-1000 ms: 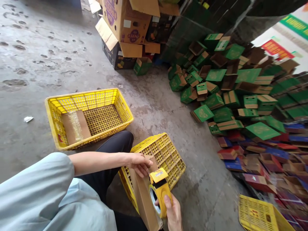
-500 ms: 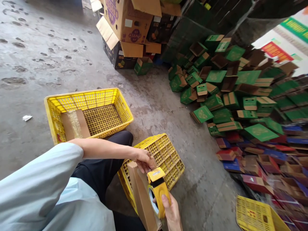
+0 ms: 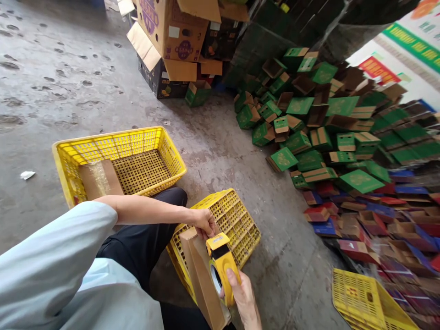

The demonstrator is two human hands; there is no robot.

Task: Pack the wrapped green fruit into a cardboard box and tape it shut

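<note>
Right hand [image 3: 242, 293] is gripping a tape dispenser [image 3: 227, 268] beside a cardboard box [image 3: 197, 275], which is resting on a yellow crate [image 3: 237, 219]. Left hand [image 3: 205, 221] is curling near the dispenser's front; cannot tell whether it's pinching anything.

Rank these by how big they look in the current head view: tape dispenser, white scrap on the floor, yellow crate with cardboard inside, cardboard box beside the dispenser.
1. Yellow crate, partly hidden by an arm
2. Cardboard box, cut off by the frame
3. Tape dispenser
4. White scrap
</note>
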